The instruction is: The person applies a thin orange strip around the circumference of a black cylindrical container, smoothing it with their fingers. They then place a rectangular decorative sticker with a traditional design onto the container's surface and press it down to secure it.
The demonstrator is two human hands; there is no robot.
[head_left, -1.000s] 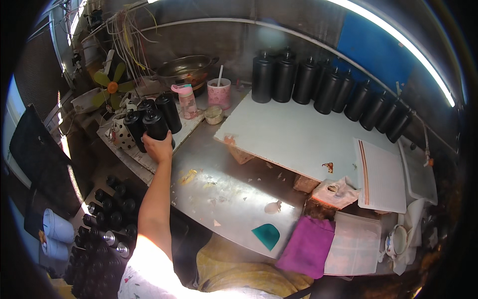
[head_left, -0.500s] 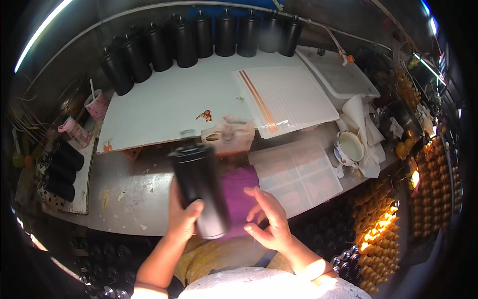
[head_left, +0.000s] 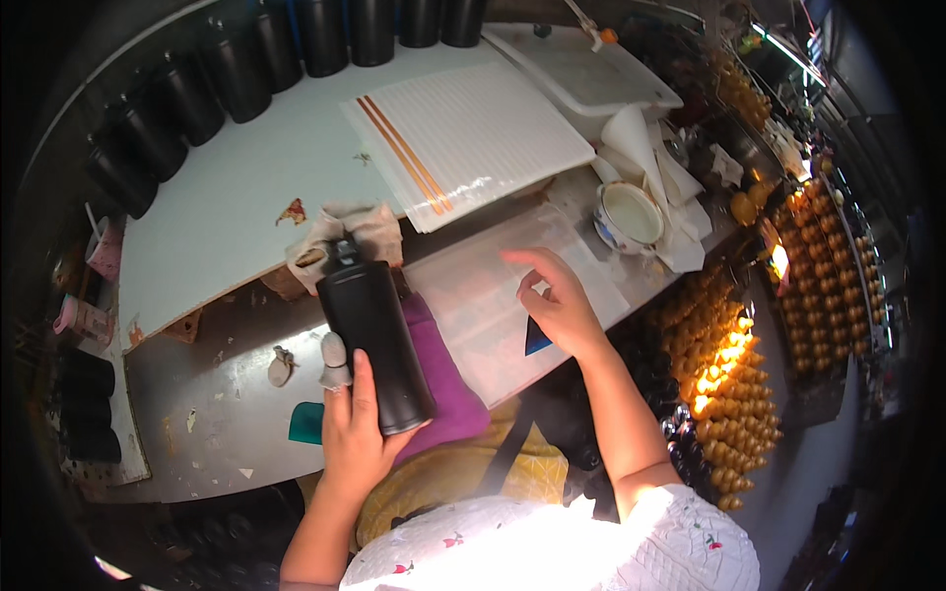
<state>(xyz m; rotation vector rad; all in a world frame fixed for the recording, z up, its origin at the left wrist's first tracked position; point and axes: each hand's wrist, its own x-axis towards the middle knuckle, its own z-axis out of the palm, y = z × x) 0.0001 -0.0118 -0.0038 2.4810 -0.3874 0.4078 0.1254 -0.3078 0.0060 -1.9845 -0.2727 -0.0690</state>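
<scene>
Bottle (head_left: 374,345), matte black, tilts clasped in left hand (head_left: 357,435); right hand (head_left: 559,303) curls, hold unclear.

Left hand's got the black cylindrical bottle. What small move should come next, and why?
I'd probably secure the dark blue, flat triangular piece with the right hand: it shows right beside that hand, though I can't tell whether it is held, while the left hand alone supports the matte black cylindrical bottle.
</scene>
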